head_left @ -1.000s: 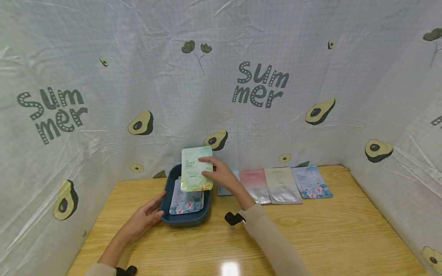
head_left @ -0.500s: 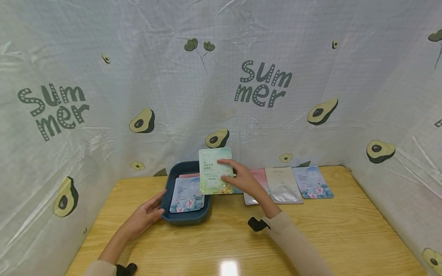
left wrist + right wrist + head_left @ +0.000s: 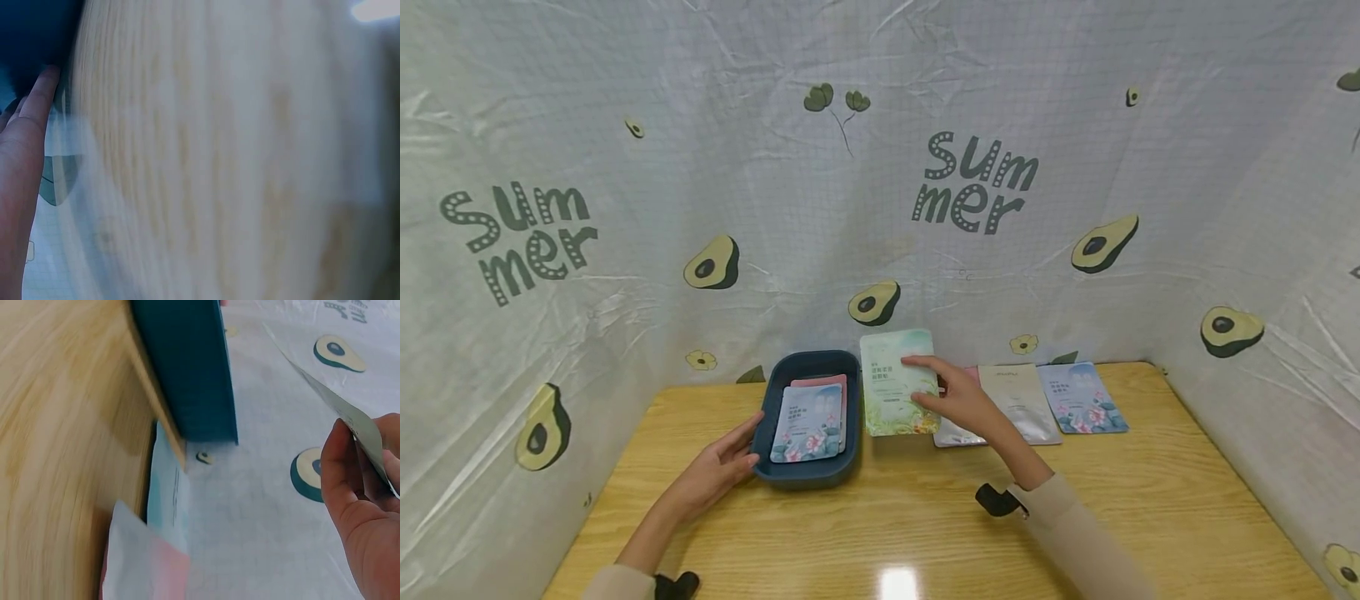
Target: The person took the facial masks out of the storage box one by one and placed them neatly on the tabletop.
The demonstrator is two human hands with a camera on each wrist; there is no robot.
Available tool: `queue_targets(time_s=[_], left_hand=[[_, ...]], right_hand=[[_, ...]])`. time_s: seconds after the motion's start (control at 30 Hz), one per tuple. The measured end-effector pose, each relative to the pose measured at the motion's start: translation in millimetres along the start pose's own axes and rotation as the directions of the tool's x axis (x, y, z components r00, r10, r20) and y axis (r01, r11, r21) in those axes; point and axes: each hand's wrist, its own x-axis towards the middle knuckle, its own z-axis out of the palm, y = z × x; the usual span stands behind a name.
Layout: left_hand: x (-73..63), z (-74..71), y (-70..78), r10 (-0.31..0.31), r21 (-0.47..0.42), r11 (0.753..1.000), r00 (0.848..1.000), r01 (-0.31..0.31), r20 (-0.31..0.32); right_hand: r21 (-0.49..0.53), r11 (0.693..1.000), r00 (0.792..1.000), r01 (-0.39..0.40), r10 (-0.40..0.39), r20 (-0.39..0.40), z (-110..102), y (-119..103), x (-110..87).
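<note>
My right hand pinches a green sheet-mask packet between thumb and fingers, just right of the dark blue bin. In the right wrist view the packet appears nearly edge-on, raised above the table. My left hand rests at the bin's left side, fingers along the wall and thumb near the front corner. The left wrist view shows its fingers stretched out against the bin. Inside the bin lies a blue floral mask packet, overlapping a pink packet.
On the wooden table, a beige-silver packet and a blue floral packet lie along the back. A pink-silver packet and a pale blue packet lie below the held packet. A printed curtain hangs behind.
My right hand has carried the green packet from above the bin to its right, over the left end of the row. The packets inside the bin are uncovered. My left hand stays put.
</note>
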Motion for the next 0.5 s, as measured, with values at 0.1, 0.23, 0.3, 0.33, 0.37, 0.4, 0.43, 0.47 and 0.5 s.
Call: queue_targets(time_s=[0.1, 0.23, 0.3, 0.33, 0.37, 0.4, 0.43, 0.47, 0.5], left_hand=[[0.1, -0.1, -0.2, -0.003, 0.003, 1.0, 1.0, 0.003, 0.0], [0.3, 0.0, 0.4, -0.006, 0.003, 1.0, 1.0, 0.006, -0.001], [0.4, 0.1, 0.6, -0.007, -0.001, 1.0, 1.0, 0.007, 0.001], [0.6, 0.1, 0.6, -0.006, -0.002, 1.0, 1.0, 0.006, 0.002], [0.7, 0.1, 0.5, -0.007, -0.002, 1.0, 1.0, 0.007, 0.002], [0.8, 0.1, 0.3, -0.006, -0.002, 1.0, 1.0, 0.006, 0.003], [0.9, 0.0, 0.1, -0.006, -0.001, 1.0, 1.0, 0.006, 0.003], [1.0, 0.0, -0.1, -0.004, 0.001, 1.0, 1.0, 0.004, 0.003], [1.1, 0.1, -0.1, -0.005, 0.002, 1.0, 1.0, 0.005, 0.001]], right_hand=[[-0.029, 1.0, 1.0, 0.009, -0.009, 0.004, -8, -2, -6.3], [-0.058, 0.998, 1.0, 0.012, -0.012, 0.001, -16, -1, -14.5], [-0.05, 0.999, 1.0, 0.012, -0.012, 0.003, -19, 0, -18.6], [-0.05, 0.999, 1.0, 0.013, -0.013, 0.004, -20, 0, -20.6], [-0.052, 0.999, 1.0, 0.018, -0.018, 0.003, -21, 1, -22.6], [-0.053, 0.998, 1.0, 0.022, -0.022, 0.002, -22, 1, -24.6], [-0.056, 0.998, 1.0, 0.028, -0.028, 0.003, -23, 1, -26.4], [-0.062, 0.998, 0.999, 0.033, -0.033, 0.002, -24, 1, -28.4], [-0.072, 0.997, 0.999, 0.038, -0.038, 0.001, -25, 2, -30.2]])
